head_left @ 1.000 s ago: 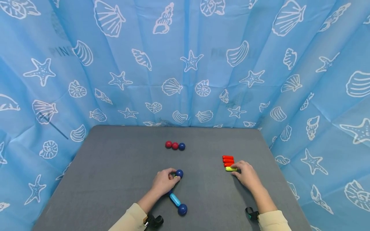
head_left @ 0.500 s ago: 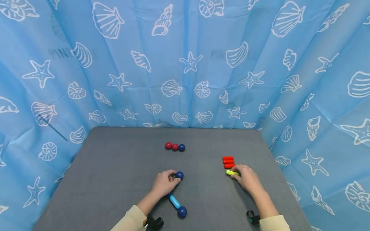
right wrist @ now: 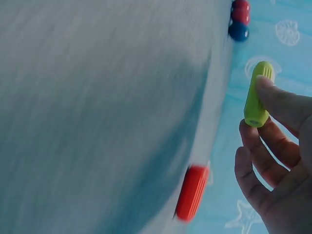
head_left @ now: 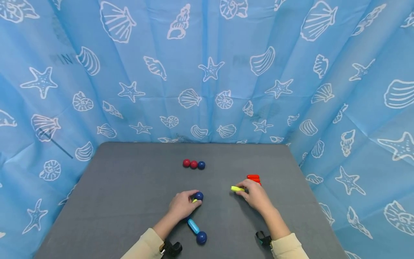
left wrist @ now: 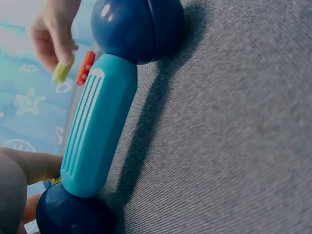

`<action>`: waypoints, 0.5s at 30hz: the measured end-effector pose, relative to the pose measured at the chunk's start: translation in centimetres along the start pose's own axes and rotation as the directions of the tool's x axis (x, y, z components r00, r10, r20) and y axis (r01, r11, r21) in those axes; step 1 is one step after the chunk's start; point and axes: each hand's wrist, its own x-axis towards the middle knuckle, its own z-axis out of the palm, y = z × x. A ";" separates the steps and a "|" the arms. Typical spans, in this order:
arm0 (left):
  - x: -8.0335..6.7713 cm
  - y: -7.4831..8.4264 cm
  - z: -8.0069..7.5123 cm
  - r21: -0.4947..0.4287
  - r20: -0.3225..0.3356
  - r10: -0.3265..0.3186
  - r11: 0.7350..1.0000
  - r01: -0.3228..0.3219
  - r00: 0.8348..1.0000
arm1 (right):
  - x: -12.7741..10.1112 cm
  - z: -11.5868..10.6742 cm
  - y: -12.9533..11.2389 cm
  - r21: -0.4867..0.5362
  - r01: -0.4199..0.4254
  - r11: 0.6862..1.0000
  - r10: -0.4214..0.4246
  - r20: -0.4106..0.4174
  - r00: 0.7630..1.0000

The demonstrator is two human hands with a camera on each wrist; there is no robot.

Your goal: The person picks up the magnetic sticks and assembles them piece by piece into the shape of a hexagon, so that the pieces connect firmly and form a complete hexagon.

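My right hand (head_left: 256,196) pinches a ribbed yellow building rod (right wrist: 258,95) between thumb and fingertips, above the table. With thumb and fingers, my left hand (head_left: 182,205) grips another yellow rod (head_left: 194,200), mostly hidden by them, at a dark blue ball (head_left: 198,196). Just below that hand a light blue rod (left wrist: 100,126) joins two dark blue balls. One is the near ball (head_left: 201,237); the other (left wrist: 73,209) sits beside the left fingers and is largely covered in the head view.
Several red rods (head_left: 253,177) lie side by side behind the right hand. Farther back, two red balls (head_left: 190,163) and a blue ball (head_left: 201,165) stand in a row on the grey table (head_left: 139,172). A blue shell-print curtain (head_left: 207,72) surrounds the table's back and sides.
My right hand has drawn the yellow rod away from the red rods, first towards me, then leftwards, lifting it. My left hand keeps its grip in nearly the same place.
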 end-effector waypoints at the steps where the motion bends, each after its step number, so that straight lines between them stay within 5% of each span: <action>1: 0.0 0.1 0.0 -0.008 -0.005 -0.008 1.000 0.008 1.000 | 0.2 0.2 -0.3 0.013 0.004 1.000 -0.004 0.003 1.000; 8: -0.3 0.2 0.2 -0.007 -0.046 -0.060 0.998 0.060 0.997 | 1.7 1.9 -2.0 0.015 0.040 0.999 -0.040 0.055 0.998; 15: -0.2 0.3 -0.1 0.017 -0.016 -0.106 0.994 0.106 0.994 | 2.7 3.6 -3.6 0.009 0.111 0.994 -0.112 0.137 0.984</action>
